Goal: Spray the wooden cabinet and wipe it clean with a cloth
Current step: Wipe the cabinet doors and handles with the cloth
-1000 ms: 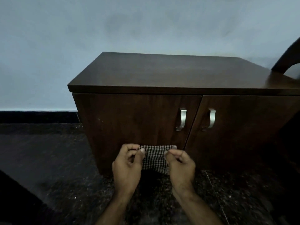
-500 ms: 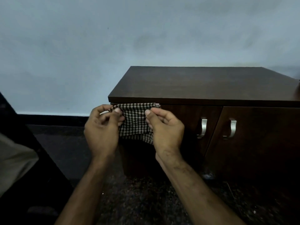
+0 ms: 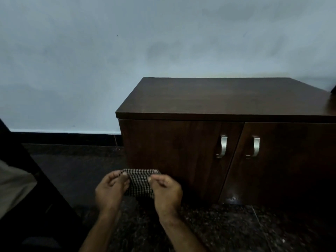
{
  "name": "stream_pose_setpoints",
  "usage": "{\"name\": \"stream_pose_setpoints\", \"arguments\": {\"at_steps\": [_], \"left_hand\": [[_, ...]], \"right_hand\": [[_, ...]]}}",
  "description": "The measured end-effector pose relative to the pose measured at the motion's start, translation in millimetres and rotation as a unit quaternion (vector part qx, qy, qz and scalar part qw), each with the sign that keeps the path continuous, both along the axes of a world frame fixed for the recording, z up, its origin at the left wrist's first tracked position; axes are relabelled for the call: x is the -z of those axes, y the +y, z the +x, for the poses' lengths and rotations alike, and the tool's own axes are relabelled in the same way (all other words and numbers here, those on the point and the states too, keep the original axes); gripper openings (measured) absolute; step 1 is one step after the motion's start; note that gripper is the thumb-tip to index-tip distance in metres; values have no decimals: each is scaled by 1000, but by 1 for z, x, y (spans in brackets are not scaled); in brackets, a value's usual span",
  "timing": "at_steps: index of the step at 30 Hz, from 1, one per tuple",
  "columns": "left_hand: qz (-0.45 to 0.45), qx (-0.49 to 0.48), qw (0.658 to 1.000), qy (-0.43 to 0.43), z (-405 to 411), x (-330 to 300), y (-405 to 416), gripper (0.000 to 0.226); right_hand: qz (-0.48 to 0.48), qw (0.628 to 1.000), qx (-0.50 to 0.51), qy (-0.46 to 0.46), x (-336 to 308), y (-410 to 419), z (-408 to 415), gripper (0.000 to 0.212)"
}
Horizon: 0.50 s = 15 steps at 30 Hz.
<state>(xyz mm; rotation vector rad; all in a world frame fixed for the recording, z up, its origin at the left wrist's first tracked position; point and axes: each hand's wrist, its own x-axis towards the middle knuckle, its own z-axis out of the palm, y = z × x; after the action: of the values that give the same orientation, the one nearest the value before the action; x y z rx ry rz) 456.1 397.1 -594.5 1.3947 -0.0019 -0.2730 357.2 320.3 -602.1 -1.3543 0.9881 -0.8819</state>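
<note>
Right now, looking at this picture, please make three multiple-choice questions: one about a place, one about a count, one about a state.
1. Where is the checked cloth?
A. On the cabinet top
B. Between both hands, before the left door
C. On the floor

2. How many metal handles does the cabinet show?
A. One
B. Two
C. Four

3. What state are the doors in?
A. Both closed
B. Left open
C. Both open

Answers: 1 B, the left hand and right hand pinch its upper corners. 2 B, the left handle and right handle flank the door gap. 3 A, both fronts sit flush.
</note>
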Motion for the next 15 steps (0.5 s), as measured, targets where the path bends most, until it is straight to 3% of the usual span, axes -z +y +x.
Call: {"name": "stream_pose_setpoints", "arguments": {"at_steps": [6, 10, 15], "left_hand": [[45, 11, 994, 102, -18, 36, 3, 15], [78, 54, 992, 85, -45, 46, -12, 16], [33, 131, 990, 31, -87, 19, -40, 12]], "right_hand": [[103, 991, 57, 60, 43, 0, -7, 14], [180, 974, 129, 47, 59, -15, -30, 19], [172, 970, 168, -40, 39, -49, -79, 17]]}}
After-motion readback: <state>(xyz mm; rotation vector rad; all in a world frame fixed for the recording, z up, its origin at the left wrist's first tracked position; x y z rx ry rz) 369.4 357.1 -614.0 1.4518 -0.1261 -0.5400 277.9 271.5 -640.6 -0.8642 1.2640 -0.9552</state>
